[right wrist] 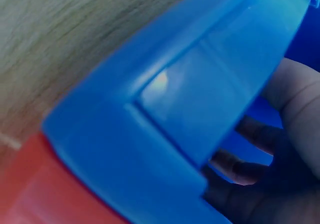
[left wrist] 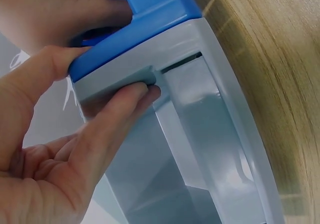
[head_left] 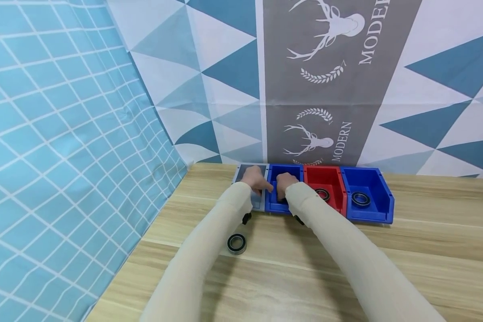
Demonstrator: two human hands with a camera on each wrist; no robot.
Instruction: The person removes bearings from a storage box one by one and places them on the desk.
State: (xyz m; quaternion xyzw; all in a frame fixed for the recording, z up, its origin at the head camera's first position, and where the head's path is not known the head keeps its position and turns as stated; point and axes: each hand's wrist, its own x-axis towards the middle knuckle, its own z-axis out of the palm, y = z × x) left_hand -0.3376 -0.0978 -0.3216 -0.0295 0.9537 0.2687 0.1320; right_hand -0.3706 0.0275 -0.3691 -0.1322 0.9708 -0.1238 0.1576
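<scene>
My left hand [head_left: 255, 179] is at the grey bin [left wrist: 225, 134], at the left end of a row. In the left wrist view its thumb lies on the edge of the neighbouring blue bin [left wrist: 160, 6] and its fingers reach inside the grey one, pinching the adjoining walls. My right hand [head_left: 285, 183] reaches down into that blue bin, its fingers [right wrist: 240, 169] bent behind the front wall. I cannot tell whether they hold anything. Nearer me, a ball bearing [head_left: 236, 252] lies flat on the table, below the left wrist.
To the right stand a red bin [head_left: 322, 173] with a bearing [head_left: 327, 195] and a second blue bin [head_left: 372, 216] with another bearing [head_left: 361, 205]. A patterned cloth [head_left: 225, 89] hangs behind the wooden table [head_left: 273, 277]. Blue checked cloth [head_left: 64, 134] borders the left.
</scene>
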